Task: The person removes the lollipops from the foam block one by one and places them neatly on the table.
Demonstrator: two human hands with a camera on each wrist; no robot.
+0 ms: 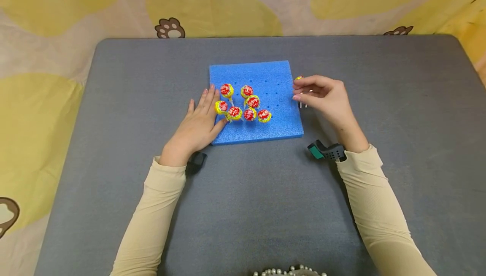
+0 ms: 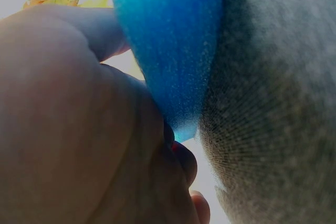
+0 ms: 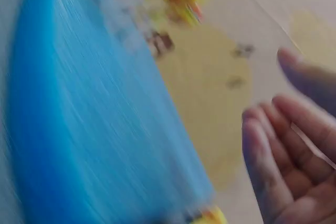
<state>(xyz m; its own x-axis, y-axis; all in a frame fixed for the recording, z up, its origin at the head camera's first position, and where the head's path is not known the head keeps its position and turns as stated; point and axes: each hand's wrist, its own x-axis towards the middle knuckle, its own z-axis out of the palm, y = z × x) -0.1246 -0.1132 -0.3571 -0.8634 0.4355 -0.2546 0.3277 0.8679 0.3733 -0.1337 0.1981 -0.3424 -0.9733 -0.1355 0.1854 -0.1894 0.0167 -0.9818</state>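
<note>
A blue foam block (image 1: 281,124) with rows of small holes lies on the table. Several lollipops (image 1: 234,113) in red and yellow wrappers stand on their sticks in its left and middle part, some tilted. My left hand (image 1: 197,120) rests against the block's left edge, fingers extended and thumb over the front left corner; the left wrist view shows it touching the foam (image 2: 168,40). Beyond the right edge is my right hand (image 1: 322,94), thumb and fingers apart with nothing between them. Partly hidden behind it are a lollipop (image 1: 299,77) and white sticks (image 1: 301,105).
The grey table (image 1: 258,208) extends around the block on all sides. A patterned yellow and cream cloth (image 1: 243,6) hangs behind it and at the sides. A string of pearl beads (image 1: 288,271) shows at the bottom edge. The right wrist view is blurred.
</note>
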